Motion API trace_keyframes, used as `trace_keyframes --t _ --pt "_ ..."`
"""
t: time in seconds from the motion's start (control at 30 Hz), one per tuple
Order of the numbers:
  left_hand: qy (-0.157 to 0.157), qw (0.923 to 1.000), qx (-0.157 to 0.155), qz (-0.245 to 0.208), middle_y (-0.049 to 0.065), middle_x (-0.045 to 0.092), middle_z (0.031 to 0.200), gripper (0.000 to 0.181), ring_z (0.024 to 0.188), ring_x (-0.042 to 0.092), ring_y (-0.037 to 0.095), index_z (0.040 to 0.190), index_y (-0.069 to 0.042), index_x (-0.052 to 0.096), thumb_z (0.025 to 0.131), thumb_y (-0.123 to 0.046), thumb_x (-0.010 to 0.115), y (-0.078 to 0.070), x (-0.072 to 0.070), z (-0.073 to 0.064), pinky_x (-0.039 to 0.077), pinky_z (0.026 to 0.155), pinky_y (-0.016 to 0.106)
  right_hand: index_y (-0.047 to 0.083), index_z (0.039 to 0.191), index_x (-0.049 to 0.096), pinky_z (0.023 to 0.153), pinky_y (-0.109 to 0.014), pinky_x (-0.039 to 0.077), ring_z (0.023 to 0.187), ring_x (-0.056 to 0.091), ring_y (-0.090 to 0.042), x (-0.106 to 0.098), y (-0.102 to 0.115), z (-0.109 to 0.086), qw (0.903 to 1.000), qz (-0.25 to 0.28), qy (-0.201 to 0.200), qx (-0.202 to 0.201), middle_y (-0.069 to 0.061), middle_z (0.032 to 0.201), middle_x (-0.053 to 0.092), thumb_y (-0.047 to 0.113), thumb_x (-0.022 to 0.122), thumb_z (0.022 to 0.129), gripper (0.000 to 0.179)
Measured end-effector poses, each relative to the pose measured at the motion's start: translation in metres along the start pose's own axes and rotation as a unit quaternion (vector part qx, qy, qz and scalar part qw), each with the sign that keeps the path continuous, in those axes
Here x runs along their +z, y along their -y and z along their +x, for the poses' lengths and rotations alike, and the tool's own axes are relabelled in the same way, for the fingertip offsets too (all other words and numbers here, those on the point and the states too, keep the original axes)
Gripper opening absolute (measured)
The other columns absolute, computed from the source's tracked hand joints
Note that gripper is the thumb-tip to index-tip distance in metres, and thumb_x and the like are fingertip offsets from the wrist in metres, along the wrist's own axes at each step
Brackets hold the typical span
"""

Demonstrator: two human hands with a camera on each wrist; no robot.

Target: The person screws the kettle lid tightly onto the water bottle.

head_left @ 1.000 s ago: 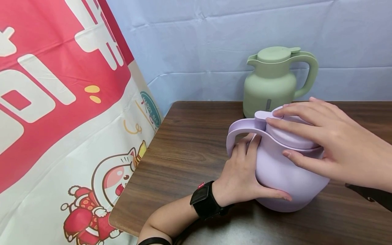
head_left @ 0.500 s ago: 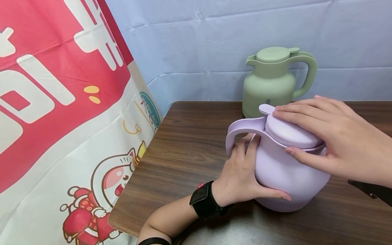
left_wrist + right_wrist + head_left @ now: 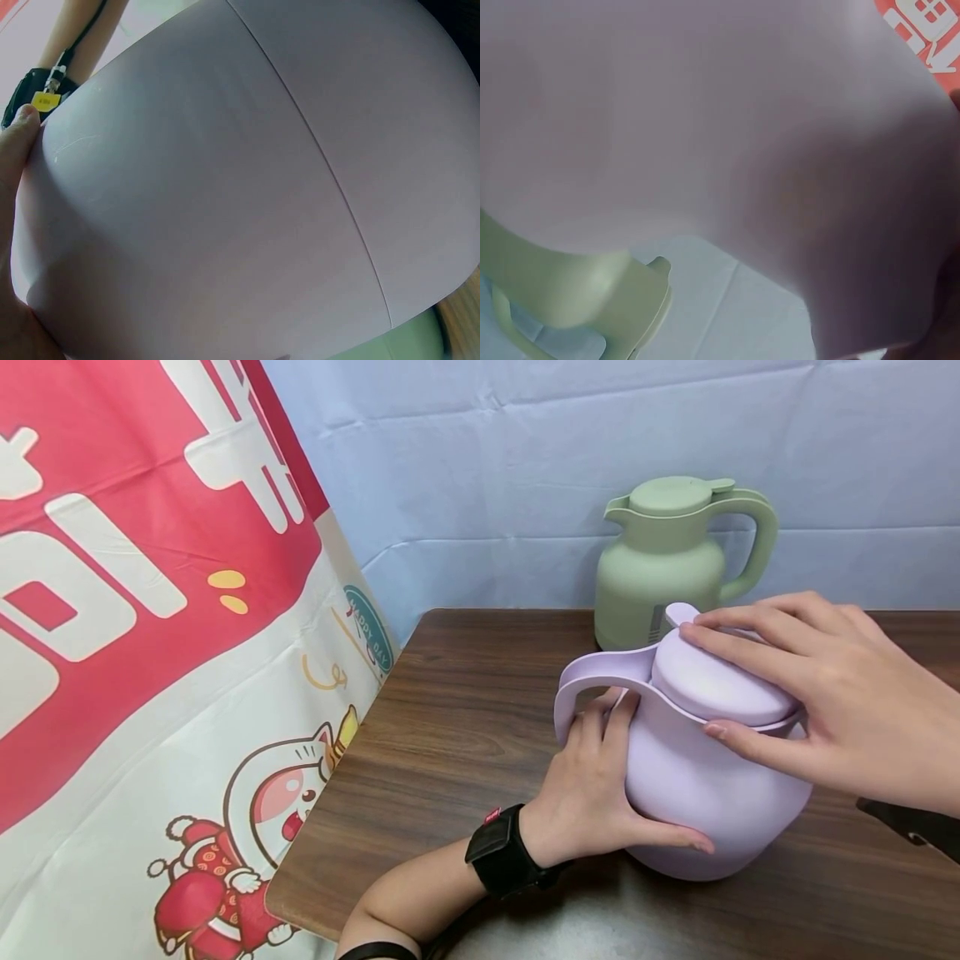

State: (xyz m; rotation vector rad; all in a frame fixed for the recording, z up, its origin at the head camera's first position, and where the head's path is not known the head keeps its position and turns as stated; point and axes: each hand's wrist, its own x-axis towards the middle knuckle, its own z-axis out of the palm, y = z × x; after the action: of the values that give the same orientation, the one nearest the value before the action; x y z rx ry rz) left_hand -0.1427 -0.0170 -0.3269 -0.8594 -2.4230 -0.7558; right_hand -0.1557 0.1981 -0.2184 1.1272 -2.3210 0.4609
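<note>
A lilac thermal jug [image 3: 697, 810] leans slightly on the table, its handle [image 3: 570, 689] pointing left. My left hand [image 3: 588, 802] grips the jug's body, thumb across the front and fingers between body and handle. The round lilac lid [image 3: 723, 685] sits in the jug's mouth, its thumb tab [image 3: 681, 613] turned away from the handle toward the back. My right hand [image 3: 832, 693] holds this lid, fingers over the top and thumb at the near rim. Jug wall [image 3: 210, 180] fills most of the left wrist view; the right wrist view shows the jug's blurred side [image 3: 652, 127].
A green thermal jug [image 3: 660, 568] stands behind at the table's back edge, spout to the left. The brown wooden table [image 3: 450, 760] ends at left beside a red and white printed cloth [image 3: 150, 710]. A pale blue cloth [image 3: 465, 485] hangs behind.
My right hand has turned the lid clockwise, so its tab has swung from beside the handle toward the back. My left hand has kept its grip on the jug.
</note>
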Motion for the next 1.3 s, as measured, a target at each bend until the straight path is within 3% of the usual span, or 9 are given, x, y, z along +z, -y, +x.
trace_keyframes --t 0.53,0.83,1.07,1.3 --pt "0.005 1.0000 -0.001 -0.001 0.006 0.026 0.144 0.147 0.122 0.036 0.013 0.152 -0.019 0.007 0.037 -0.070 0.084 -0.001 -0.001 0.000 0.048 0.084 0.028 0.019 0.139 0.050 0.081 -0.049 0.026 0.110 0.043 -0.027 0.006 -0.009 -0.013 0.9996 -0.008 -0.022 0.013 0.000 0.134 0.052 0.047 0.082 0.059 0.091" --pt "0.002 1.0000 0.000 0.001 0.007 0.029 0.141 0.145 0.119 0.038 0.012 0.151 -0.018 0.011 0.037 -0.071 0.083 -0.001 0.000 0.000 0.048 0.083 0.027 0.017 0.139 0.051 0.093 -0.046 0.024 0.112 0.043 -0.028 0.010 -0.014 -0.024 0.9986 -0.016 -0.041 0.029 -0.004 0.132 0.054 0.058 0.079 0.059 0.094" --pt "0.002 1.0000 0.000 -0.001 0.007 0.029 0.140 0.144 0.120 0.037 0.012 0.151 -0.018 0.012 0.036 -0.070 0.084 -0.001 0.000 0.000 0.048 0.082 0.027 0.014 0.134 0.056 0.105 -0.044 0.022 0.124 0.041 -0.029 0.011 -0.017 -0.028 0.9967 -0.001 -0.073 0.035 -0.010 0.130 0.054 0.064 0.077 0.059 0.093" --pt "0.006 1.0000 -0.001 0.002 0.007 0.029 0.141 0.144 0.121 0.036 0.013 0.150 -0.017 0.012 0.037 -0.070 0.083 -0.001 0.000 0.000 0.048 0.083 0.028 0.011 0.131 0.058 0.108 -0.051 0.019 0.133 0.034 -0.029 0.012 -0.015 -0.029 0.9955 0.025 -0.086 0.032 -0.012 0.133 0.052 0.063 0.077 0.061 0.090"
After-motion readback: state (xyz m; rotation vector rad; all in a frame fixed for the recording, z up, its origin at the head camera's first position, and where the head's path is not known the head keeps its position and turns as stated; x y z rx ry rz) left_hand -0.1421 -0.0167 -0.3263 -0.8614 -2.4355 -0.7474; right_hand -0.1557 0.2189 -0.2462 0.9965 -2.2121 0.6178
